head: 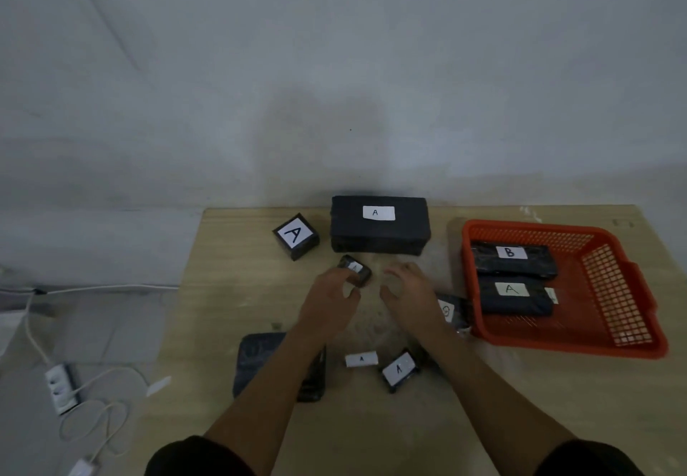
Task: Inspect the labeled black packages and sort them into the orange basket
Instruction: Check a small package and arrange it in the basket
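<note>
Head view: two packages sit in the orange basket (pixel 609 289) at right, one labelled B (pixel 515 260) and one labelled A (pixel 515 299), lying flat side by side. So sorting is begun but, by my count, mostly left. Still on the surface (pixel 520 420): a big box (pixel 379 226) marked A at the back, a cube (pixel 296 236) marked A to its left, a small pack (pixel 355 271) in the middle, a pouch (pixel 451 312) touching the basket's left wall, a flat pack (pixel 256 360) near left partly under the forearm, a tiny A pack (pixel 399 369) and a white roll (pixel 361 359) just beside it.

Left hand (pixel 331 301) has fingers curled at the small pack and touches it; whether the grip is closed on it is blurred, cannot tell. Right hand (pixel 409 289) hovers loosely curled, holding nothing.

Materials: packages are black plastic wrap, glossy and wrinkled, with white paper labels handwritten. Box and cube look rigid, sharp-edged; pouch and flat pack look soft. Basket is rigid orange plastic mesh with a solid rim. Surface is pale wood grain, matte.

Off left, a power strip (pixel 61 388) and white cable (pixel 100 420) lie on the floor.
</note>
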